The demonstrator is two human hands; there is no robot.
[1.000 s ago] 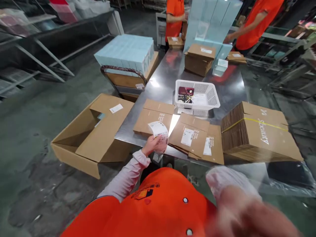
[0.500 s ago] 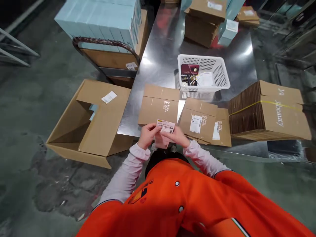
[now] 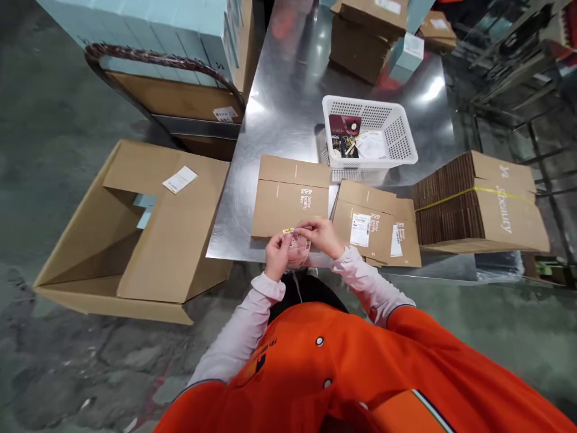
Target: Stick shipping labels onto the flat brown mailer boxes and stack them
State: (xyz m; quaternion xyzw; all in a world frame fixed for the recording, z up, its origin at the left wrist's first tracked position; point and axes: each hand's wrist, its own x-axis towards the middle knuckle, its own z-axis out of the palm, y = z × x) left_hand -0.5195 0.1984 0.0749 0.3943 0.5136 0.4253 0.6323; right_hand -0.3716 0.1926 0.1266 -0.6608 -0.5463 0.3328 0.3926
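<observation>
A shipping label (image 3: 297, 249) hangs between my two hands at the table's front edge. Its lower part looks pinkish and see-through, and a small white and yellow strip shows at its top. My left hand (image 3: 276, 257) pinches the label's left side between thumb and finger. On the other side, the fingertips of my right hand (image 3: 322, 236) are pressed together at the label's top edge. Just beyond them lies a flat folded carton (image 3: 288, 201) with white print. To its right are more flat cartons (image 3: 367, 201), two of them bearing white labels.
A white plastic basket (image 3: 401, 161) holding papers and small items stands on the metal table (image 3: 288, 108). Strapped cartons (image 3: 505, 198) sit at the right. At left are an open carton (image 3: 166, 240) and a cart (image 3: 164, 57) with pale blue boxes. More cartons (image 3: 360, 51) are at the back.
The label was held face up by both hands; now its printed face is not plainly seen. My right hand has shifted to its top edge. The view has moved slightly.
</observation>
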